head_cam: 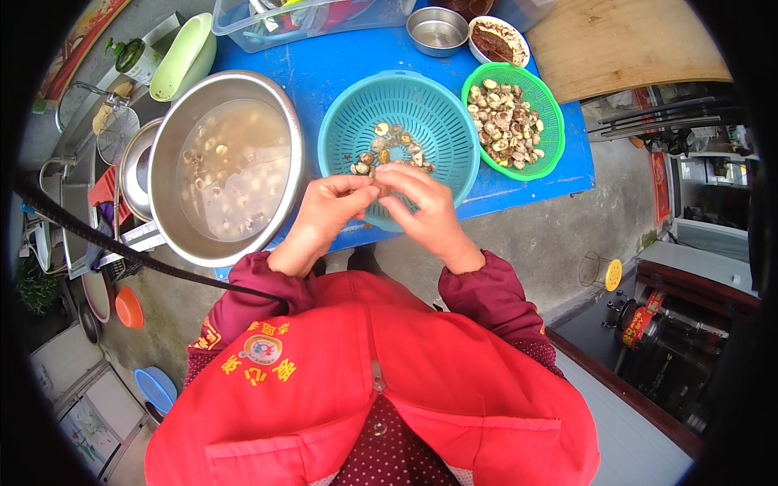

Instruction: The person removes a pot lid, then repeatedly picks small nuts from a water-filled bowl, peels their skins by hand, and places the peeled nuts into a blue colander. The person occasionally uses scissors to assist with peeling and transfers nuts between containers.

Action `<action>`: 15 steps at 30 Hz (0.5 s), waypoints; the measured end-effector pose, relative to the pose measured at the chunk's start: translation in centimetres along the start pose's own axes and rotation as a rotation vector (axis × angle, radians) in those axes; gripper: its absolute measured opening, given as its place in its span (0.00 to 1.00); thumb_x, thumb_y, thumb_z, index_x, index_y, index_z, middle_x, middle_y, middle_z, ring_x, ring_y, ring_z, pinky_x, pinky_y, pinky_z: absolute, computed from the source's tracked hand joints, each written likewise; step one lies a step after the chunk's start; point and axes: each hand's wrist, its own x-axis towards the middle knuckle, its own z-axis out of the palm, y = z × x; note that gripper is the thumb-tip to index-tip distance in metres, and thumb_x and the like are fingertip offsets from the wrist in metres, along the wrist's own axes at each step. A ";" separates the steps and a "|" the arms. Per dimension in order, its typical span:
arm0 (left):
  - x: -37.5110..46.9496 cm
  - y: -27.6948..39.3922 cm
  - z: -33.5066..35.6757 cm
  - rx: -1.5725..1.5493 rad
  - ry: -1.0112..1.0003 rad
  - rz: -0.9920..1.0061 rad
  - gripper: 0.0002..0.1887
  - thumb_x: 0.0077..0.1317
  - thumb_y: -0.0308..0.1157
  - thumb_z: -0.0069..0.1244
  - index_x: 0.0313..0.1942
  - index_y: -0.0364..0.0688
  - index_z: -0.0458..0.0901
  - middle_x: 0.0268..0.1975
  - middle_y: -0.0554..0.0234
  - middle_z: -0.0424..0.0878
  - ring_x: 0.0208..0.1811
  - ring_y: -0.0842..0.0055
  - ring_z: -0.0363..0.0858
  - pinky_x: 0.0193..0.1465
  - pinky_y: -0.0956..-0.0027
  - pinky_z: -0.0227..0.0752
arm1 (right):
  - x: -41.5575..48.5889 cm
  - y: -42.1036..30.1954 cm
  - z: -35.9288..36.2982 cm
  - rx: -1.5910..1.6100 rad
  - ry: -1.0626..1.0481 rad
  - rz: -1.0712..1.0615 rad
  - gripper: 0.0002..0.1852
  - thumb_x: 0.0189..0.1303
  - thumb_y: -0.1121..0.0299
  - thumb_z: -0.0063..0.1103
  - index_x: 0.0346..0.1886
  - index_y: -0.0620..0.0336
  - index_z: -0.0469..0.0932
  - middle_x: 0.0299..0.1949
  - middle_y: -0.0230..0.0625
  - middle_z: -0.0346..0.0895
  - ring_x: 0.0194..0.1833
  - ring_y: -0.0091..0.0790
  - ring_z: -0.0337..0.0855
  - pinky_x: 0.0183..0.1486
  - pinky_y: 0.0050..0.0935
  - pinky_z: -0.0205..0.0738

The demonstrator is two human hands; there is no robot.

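My left hand (pixel 331 209) and my right hand (pixel 425 209) meet over the near rim of a teal plastic colander (pixel 337 130). A small brown piece (pixel 383 189) is pinched between the fingertips of both hands, which partly hide it. Inside the colander lie several small round brown-and-cream pieces (pixel 378 144), snails or small mushrooms; I cannot tell which. To the left, a large steel basin (pixel 159 200) holds cloudy water with many similar pieces in it. A green plastic basket (pixel 554 155) at the right contains a heap of them.
These vessels stand on a blue table (pixel 273 51). Behind are a clear plastic bin (pixel 243 36), a steel bowl (pixel 437 30) and a white bowl (pixel 519 51) of dark paste. A wooden board (pixel 626 48) is at the back right, a sink (pixel 76 197) at the left. A black cord (pixel 152 258) crosses the view.
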 end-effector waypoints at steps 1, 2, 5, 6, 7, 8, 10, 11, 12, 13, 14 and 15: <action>0.1 0.1 0.2 0.015 -0.005 0.001 0.12 0.60 0.30 0.56 0.40 0.31 0.82 0.32 0.66 0.82 0.29 0.86 0.74 0.31 0.81 0.68 | 0.0 -0.1 0.0 -0.018 0.001 -0.008 0.16 0.50 0.80 0.60 0.45 0.64 0.76 0.46 0.43 0.77 0.47 0.42 0.80 0.47 0.32 0.76; 0.1 0.1 0.2 0.029 -0.008 0.001 0.12 0.60 0.30 0.56 0.40 0.31 0.82 0.33 0.66 0.83 0.29 0.86 0.74 0.32 0.81 0.68 | 0.0 -0.2 0.1 -0.035 0.000 -0.015 0.16 0.50 0.80 0.60 0.45 0.63 0.76 0.46 0.43 0.77 0.47 0.42 0.80 0.47 0.32 0.76; 0.1 0.3 0.1 0.021 -0.008 -0.039 0.12 0.59 0.31 0.56 0.39 0.32 0.82 0.33 0.65 0.83 0.30 0.86 0.74 0.32 0.81 0.68 | -0.1 -0.3 0.2 -0.046 0.001 -0.027 0.16 0.50 0.80 0.60 0.45 0.63 0.76 0.46 0.43 0.78 0.47 0.43 0.80 0.47 0.33 0.76; 0.1 0.3 -0.1 0.014 -0.007 -0.050 0.12 0.59 0.31 0.56 0.39 0.32 0.82 0.33 0.65 0.83 0.29 0.86 0.74 0.32 0.81 0.68 | -0.1 -0.3 0.2 -0.046 0.003 -0.023 0.16 0.50 0.80 0.60 0.45 0.63 0.76 0.46 0.43 0.78 0.46 0.43 0.80 0.47 0.33 0.76; 0.0 0.3 -0.2 0.008 -0.007 -0.062 0.11 0.60 0.31 0.56 0.39 0.32 0.82 0.32 0.65 0.83 0.29 0.86 0.74 0.32 0.81 0.68 | -0.2 -0.2 0.2 -0.034 0.004 -0.024 0.16 0.50 0.80 0.60 0.45 0.63 0.76 0.46 0.43 0.78 0.47 0.43 0.80 0.47 0.33 0.76; 0.0 0.3 -0.3 0.005 -0.004 -0.074 0.11 0.60 0.31 0.56 0.39 0.32 0.82 0.32 0.66 0.83 0.29 0.86 0.74 0.33 0.81 0.68 | -0.2 -0.2 0.1 -0.024 0.003 -0.019 0.16 0.50 0.80 0.60 0.45 0.63 0.76 0.46 0.43 0.78 0.47 0.43 0.80 0.47 0.32 0.76; 0.1 0.2 -0.5 -0.022 -0.024 -0.080 0.10 0.61 0.30 0.54 0.39 0.34 0.83 0.30 0.67 0.82 0.27 0.86 0.74 0.30 0.82 0.68 | -0.3 -0.1 0.2 0.016 0.005 0.001 0.16 0.50 0.80 0.60 0.45 0.63 0.76 0.46 0.43 0.78 0.47 0.42 0.80 0.47 0.32 0.76; 0.1 0.2 -0.6 -0.033 -0.032 -0.083 0.09 0.62 0.30 0.54 0.40 0.35 0.83 0.30 0.67 0.81 0.25 0.86 0.74 0.29 0.82 0.68 | -0.4 -0.1 0.2 0.044 0.009 0.017 0.16 0.49 0.80 0.60 0.45 0.63 0.76 0.46 0.43 0.78 0.47 0.42 0.80 0.47 0.32 0.76; 0.1 0.2 -0.7 -0.031 -0.036 -0.086 0.09 0.62 0.30 0.53 0.40 0.35 0.83 0.30 0.67 0.81 0.26 0.86 0.74 0.30 0.82 0.69 | -0.4 -0.1 0.2 0.073 0.014 0.032 0.16 0.49 0.81 0.60 0.45 0.63 0.76 0.46 0.43 0.78 0.47 0.41 0.80 0.47 0.32 0.76; 0.1 0.2 -0.8 -0.028 -0.040 -0.090 0.09 0.62 0.30 0.53 0.40 0.35 0.82 0.30 0.67 0.81 0.26 0.86 0.74 0.30 0.81 0.69 | -0.5 -0.1 0.3 0.107 0.015 0.063 0.17 0.49 0.81 0.60 0.45 0.63 0.76 0.46 0.43 0.78 0.47 0.41 0.80 0.47 0.31 0.76; 0.1 0.2 -0.8 -0.024 -0.038 -0.099 0.09 0.62 0.30 0.53 0.40 0.35 0.82 0.30 0.66 0.81 0.26 0.85 0.74 0.30 0.81 0.69 | -0.6 -0.1 0.3 0.142 0.016 0.093 0.17 0.48 0.81 0.61 0.45 0.64 0.76 0.46 0.43 0.78 0.47 0.41 0.80 0.47 0.31 0.76; 0.0 0.2 -0.8 -0.026 -0.040 -0.093 0.09 0.62 0.30 0.53 0.40 0.34 0.82 0.30 0.66 0.81 0.26 0.86 0.74 0.30 0.81 0.69 | -0.8 -0.2 0.3 0.176 0.016 0.124 0.17 0.48 0.81 0.61 0.45 0.64 0.77 0.46 0.43 0.78 0.47 0.41 0.80 0.48 0.31 0.76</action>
